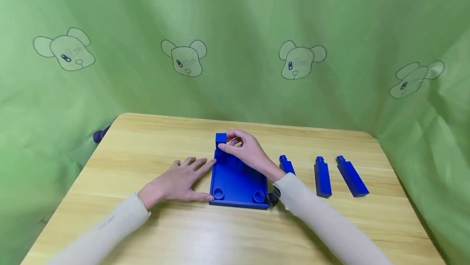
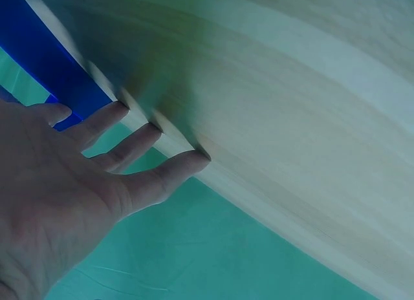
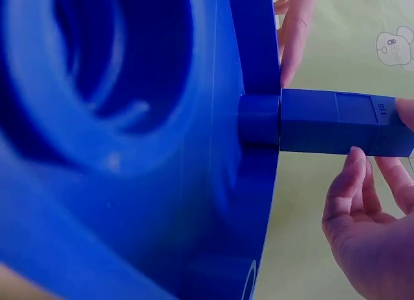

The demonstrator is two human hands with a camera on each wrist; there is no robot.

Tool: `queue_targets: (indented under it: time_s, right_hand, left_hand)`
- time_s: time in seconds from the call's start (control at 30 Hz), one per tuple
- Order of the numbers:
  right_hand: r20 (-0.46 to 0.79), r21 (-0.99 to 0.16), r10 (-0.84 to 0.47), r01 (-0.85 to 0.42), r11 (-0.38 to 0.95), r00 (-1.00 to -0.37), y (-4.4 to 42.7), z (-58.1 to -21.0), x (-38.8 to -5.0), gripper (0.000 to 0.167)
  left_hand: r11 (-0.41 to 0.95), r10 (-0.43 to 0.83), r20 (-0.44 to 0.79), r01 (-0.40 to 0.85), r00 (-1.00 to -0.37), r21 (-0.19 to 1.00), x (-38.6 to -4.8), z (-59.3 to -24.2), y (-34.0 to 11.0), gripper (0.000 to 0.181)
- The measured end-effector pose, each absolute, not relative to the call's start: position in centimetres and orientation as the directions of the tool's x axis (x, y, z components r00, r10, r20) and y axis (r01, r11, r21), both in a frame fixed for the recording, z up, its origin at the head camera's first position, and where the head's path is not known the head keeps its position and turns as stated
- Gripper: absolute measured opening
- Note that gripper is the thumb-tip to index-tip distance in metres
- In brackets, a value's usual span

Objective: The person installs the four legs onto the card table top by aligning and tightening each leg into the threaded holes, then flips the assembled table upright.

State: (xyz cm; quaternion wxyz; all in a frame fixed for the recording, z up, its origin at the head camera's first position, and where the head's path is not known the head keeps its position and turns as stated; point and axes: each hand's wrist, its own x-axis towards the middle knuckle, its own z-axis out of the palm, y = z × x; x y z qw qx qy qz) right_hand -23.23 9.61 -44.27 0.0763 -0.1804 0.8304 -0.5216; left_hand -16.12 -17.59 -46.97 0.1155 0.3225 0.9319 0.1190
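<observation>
From the head view, I see the right hand (image 1: 247,146) pinching one blue leg (image 1: 221,138) between thumb and fingers, the gap closed down to the leg's width. The leg's long axis stands upright, its lower end directly below the grip at the far-left corner of the blue tray (image 1: 238,177). The left hand (image 1: 180,180), nearer to me and left of the grip, has its fingers spread, holding nothing, with thumb and a fingertip touching the tray's left edge. Three loose legs lie right of the grip on one table (image 1: 198,232), so four legs in all. Two round sockets show on the tray's near side.

From the left wrist, the left hand's fingers are straight and apart, the blue tray beside them.

From the right wrist, the leg meets a socket end to end, square to the tray; how deep it sits I cannot tell. Three sockets show here.
</observation>
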Motion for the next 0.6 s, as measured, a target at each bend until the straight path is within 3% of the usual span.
queue_targets:
  time_s: [0.6]
  right_hand:
    - [0.044, -0.883, -0.437, -0.239, 0.403, -0.898, 9.93, -44.20, -23.15, 0.041]
  left_hand:
    - [0.771, 0.617, -0.157, 0.553, -0.771, 0.316, -15.82, -46.93, -17.37, 0.114]
